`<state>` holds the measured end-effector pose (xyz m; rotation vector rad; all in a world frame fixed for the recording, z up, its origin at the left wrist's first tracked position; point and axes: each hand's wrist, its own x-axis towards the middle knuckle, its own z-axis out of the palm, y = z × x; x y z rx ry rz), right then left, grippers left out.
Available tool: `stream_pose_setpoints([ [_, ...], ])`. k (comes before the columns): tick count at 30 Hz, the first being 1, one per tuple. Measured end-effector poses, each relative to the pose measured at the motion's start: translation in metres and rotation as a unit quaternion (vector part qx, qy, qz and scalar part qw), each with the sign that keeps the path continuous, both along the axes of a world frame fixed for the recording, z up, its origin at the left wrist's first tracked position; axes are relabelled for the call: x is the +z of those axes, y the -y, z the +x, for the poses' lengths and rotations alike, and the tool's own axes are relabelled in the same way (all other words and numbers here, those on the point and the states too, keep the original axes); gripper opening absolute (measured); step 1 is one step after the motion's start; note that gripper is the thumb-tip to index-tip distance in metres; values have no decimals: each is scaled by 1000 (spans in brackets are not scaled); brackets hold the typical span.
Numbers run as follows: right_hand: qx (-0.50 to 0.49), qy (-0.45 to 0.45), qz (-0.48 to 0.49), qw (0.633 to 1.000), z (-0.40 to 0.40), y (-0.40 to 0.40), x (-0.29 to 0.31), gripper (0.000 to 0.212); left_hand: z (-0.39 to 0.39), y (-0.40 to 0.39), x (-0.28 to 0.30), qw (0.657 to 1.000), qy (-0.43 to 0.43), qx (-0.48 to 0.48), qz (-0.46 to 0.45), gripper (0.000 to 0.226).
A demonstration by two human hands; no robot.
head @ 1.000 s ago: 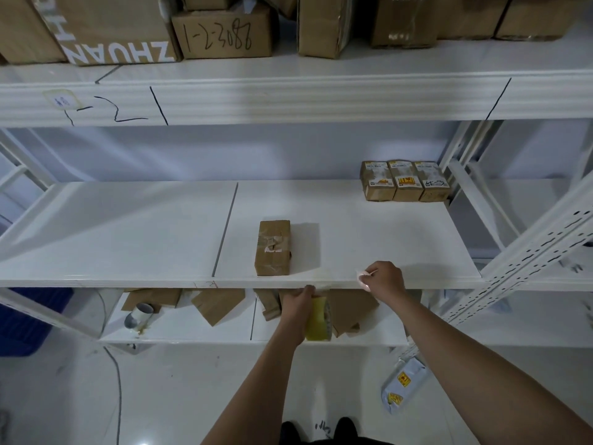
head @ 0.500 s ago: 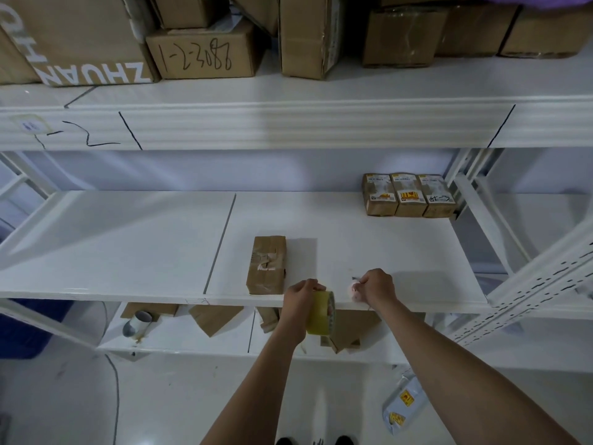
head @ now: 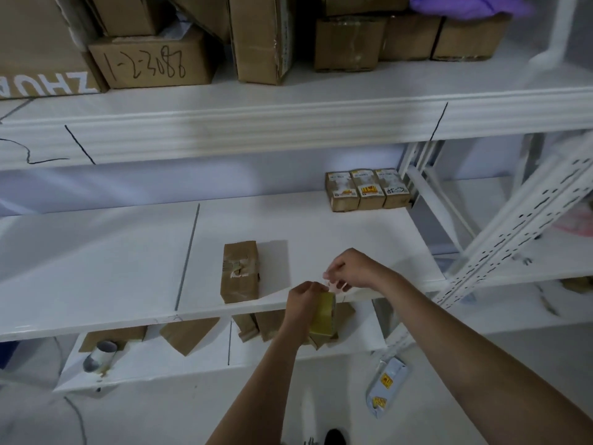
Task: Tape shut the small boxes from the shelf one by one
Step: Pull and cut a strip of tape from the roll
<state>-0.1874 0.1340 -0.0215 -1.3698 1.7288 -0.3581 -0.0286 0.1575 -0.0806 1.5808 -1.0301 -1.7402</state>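
Brown cardboard small box (head: 240, 272) lies near the front edge of the white middle shelf (head: 96, 268), long axis running front to back. Left hand (head: 301, 300) grips the yellowish tape roll (head: 324, 316); right hand (head: 351, 268) pinches its free end. Judged step: drawing out tape; next, carrying it over the box's torn seam.

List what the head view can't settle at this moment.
- Tape roll: the left hand covers its near side, so the amount left is hidden.
- Right hand: the pinched tape end is too thin and pale to trace.
- Brown box: flap seam under torn labels, unclear whether sealed.
- Three small boxes: label print too small.
- Lower shelf cardboard: cut off by the shelf edge.
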Motion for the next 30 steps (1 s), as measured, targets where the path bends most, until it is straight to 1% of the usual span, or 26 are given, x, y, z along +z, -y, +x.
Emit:
stream_pose_setpoints([
  [2, -21, -14, -8, 1000, -9, -16, 0, 6, -10, -6, -1, 1000, -14, -26, 2, 18],
  [3, -32, -22, -10, 999, -14, -23, -1, 6, -16, -9, -1, 999, -24, -38, 7, 17],
  [7, -84, -58, -25, 994, -35, -48, 0, 20, -42, -20, 0, 994, -65, -78, 46, 11],
  [9, -104, -70, -36, 992, -47, -58, 2, 22, -52, -26, 0, 986, -101, -117, 58, 7],
  [12, -109, -83, -35, 990, -68, -66, 5, 19, -67, -35, -3, 970, -154, -180, 57, 33],
  [14, -96, -86, -32, 991, -82, -68, 5, 19, -77, -38, -5, 965, -164, -194, 57, 37],
  [17, -73, -105, -46, 991, -98, -67, 2, 12, -94, -40, -7, 966, -165, -186, 73, 35],
  [19, -63, -115, -60, 990, -110, -66, 0, 9, -109, -41, -7, 969, -149, -180, 80, 35],
  [26, -15, -113, -69, 991, -156, -55, -9, 10, -163, -44, -12, 980, -90, -149, 94, 31],
  [28, 7, -109, -68, 992, -164, -50, -12, 10, -172, -47, -14, 983, -87, -126, 103, 25],
  [30, 17, -111, -65, 992, -171, -47, -14, 9, -180, -48, -17, 984, -97, -110, 102, 28],
])
